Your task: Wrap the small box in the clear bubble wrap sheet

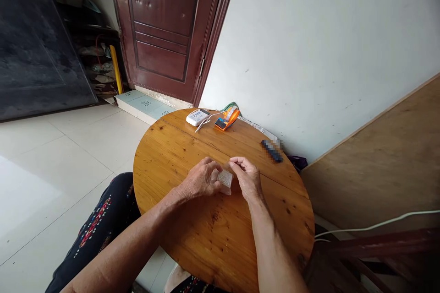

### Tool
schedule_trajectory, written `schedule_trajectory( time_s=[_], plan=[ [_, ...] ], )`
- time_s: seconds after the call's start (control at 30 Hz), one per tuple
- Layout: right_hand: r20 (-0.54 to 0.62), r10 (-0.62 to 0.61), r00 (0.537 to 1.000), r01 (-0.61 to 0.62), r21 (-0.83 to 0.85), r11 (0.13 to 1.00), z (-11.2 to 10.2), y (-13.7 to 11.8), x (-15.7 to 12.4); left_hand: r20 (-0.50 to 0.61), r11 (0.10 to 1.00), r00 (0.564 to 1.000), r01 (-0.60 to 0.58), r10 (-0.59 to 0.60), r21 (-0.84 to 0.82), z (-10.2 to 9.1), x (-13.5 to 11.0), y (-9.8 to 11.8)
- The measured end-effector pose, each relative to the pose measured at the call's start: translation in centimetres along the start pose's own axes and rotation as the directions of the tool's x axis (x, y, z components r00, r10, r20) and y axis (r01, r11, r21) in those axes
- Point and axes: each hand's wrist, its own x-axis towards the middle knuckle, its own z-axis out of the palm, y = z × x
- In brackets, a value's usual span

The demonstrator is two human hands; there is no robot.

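My left hand [205, 177] is closed round a small clear, whitish square packet or box [225, 178], gripping it between thumb and fingers just above the wooden table [165, 155]. Patterned lines show on the box's face, too small to read. My right hand [247, 176] is beside the box's right edge, its thumb and forefinger pinched together near the upper corner. What lies in that pinch is too small or see-through to tell.
At the table's far edge lie a white device [198, 117] with a white cable and an orange tape dispenser [227, 120]. A blurred dark, long object [272, 150] lies at the right. Beyond stand a white wall [309, 46] and a dark red door [161, 23].
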Motion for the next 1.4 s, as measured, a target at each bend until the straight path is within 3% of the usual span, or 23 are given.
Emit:
schedule_trajectory(
  time_s=[0.3,0.5,0.73,0.87,1.0,1.23,1.4],
  plan=[
    [0.138,-0.063,0.989,0.072,-0.066,0.995,-1.2,-2.2,-0.9,-0.003,1.0,1.0,0.002,-0.002,-0.01,-0.2,0.4,0.2],
    [0.021,-0.086,0.996,0.085,0.061,0.994,-3.1,-3.7,-1.0,0.002,0.999,0.999,-0.046,0.046,-0.019,-0.1,0.3,0.0],
    [0.011,0.157,0.988,-0.154,-0.122,0.98,-2.8,-0.9,0.2,-0.022,0.999,1.0,-0.004,0.003,-0.05,-0.1,0.1,0.3],
    [0.077,0.149,0.986,-0.142,-0.079,0.987,-1.1,0.6,0.2,-0.023,0.998,0.999,-0.036,0.035,-0.057,0.0,0.1,0.0],
    [0.037,0.126,0.991,-0.123,-0.072,0.99,-0.2,1.6,0.2,-0.032,0.997,0.997,-0.067,0.066,-0.044,0.1,0.1,-0.2],
    [0.069,0.094,0.993,-0.065,-0.34,0.938,-0.7,2.5,1.0,-0.034,0.994,0.994,-0.105,0.105,-0.001,0.3,0.0,-0.1],
    [0.172,0.146,0.974,-0.111,-0.197,0.974,0.3,1.8,1.4,-0.026,0.993,0.993,-0.117,0.117,0.008,0.3,0.0,-0.2]
  ],
)
